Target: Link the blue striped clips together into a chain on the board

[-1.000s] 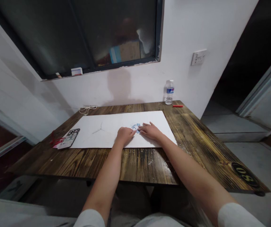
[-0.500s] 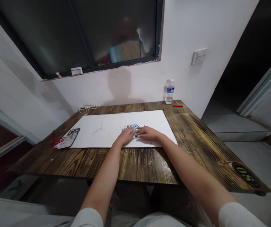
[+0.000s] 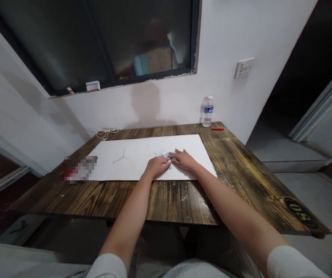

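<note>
A white board lies on the wooden table, with both my hands over its right half. Blue-and-white patterned material shows in small patches between and under my fingers; whether it is paper, cloth or loose pieces I cannot make out. My left hand lies low over its left part, fingers stretched toward the right. Fingers spread flat, my right hand covers its right side, and the two hands' fingertips nearly meet. Thin dark lines forming a three-armed shape mark the board further left.
A pixelated patch hides something at the board's left end. A white cable lies at the table's back left. A water bottle and a red pen-like object are at the back right, by the wall.
My right hand has shifted slightly right and away from me, its fingers more spread. My left hand has turned to point rightward. Less of the blue-and-white material shows.
</note>
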`<move>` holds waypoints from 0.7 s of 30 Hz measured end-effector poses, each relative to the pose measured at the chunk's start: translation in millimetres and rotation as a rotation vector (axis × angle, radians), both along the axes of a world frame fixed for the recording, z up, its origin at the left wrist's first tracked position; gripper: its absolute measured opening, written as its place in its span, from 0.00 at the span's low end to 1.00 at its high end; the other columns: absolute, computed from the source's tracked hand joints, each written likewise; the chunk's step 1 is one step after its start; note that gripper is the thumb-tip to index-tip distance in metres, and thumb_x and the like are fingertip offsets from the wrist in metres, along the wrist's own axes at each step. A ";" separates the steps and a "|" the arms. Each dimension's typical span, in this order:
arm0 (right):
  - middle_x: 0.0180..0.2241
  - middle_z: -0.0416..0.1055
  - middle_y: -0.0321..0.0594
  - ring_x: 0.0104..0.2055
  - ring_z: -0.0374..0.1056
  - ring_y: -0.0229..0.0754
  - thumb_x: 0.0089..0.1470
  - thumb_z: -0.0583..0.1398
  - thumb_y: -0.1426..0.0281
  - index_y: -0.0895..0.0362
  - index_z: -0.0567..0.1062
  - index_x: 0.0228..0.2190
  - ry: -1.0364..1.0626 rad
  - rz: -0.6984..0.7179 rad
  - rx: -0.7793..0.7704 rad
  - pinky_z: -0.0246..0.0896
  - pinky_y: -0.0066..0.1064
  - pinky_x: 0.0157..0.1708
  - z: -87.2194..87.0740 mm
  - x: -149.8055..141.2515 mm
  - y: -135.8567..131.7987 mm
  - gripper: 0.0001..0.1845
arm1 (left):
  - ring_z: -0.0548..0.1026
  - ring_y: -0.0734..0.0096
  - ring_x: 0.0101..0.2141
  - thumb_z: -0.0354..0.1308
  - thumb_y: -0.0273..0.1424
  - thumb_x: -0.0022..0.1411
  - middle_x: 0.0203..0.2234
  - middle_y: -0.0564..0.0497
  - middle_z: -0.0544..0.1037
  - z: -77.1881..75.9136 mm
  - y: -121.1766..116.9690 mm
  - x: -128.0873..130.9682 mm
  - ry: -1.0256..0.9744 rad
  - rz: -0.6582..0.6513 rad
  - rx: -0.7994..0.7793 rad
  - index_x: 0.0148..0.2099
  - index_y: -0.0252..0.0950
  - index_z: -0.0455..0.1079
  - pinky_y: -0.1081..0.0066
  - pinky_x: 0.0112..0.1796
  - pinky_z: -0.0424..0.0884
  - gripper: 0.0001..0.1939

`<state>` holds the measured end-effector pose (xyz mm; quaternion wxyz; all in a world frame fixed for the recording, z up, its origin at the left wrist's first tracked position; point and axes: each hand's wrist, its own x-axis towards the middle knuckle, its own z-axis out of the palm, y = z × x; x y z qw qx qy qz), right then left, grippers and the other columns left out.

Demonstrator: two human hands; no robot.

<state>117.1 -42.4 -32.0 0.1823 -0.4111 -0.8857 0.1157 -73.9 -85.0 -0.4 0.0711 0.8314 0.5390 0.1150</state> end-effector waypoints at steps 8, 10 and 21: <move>0.49 0.74 0.35 0.57 0.63 0.50 0.61 0.52 0.59 0.48 0.79 0.43 0.035 0.009 0.049 0.50 0.45 0.58 12.2 6.2 1.2 0.17 | 0.74 0.61 0.44 0.40 0.41 0.68 0.40 0.44 0.79 1.1 5.8 -14.0 0.104 0.424 0.138 0.42 0.37 0.77 0.67 0.43 0.65 0.24; 0.48 0.75 0.34 0.55 0.65 0.46 0.61 0.53 0.59 0.48 0.80 0.41 0.092 0.119 0.020 0.54 0.37 0.56 11.3 7.0 3.3 0.18 | 0.69 0.62 0.53 0.40 0.40 0.68 0.51 0.44 0.75 -6.3 11.1 -17.4 0.063 0.402 0.194 0.50 0.38 0.73 0.66 0.51 0.61 0.23; 0.55 0.68 0.40 0.63 0.55 0.52 0.63 0.51 0.61 0.49 0.73 0.52 0.128 0.129 0.077 0.46 0.52 0.60 -2.0 -3.9 3.7 0.20 | 0.56 0.65 0.63 0.33 0.43 0.70 0.62 0.48 0.63 -17.5 19.7 -21.8 -0.197 -0.027 -0.083 0.62 0.43 0.62 0.56 0.61 0.46 0.27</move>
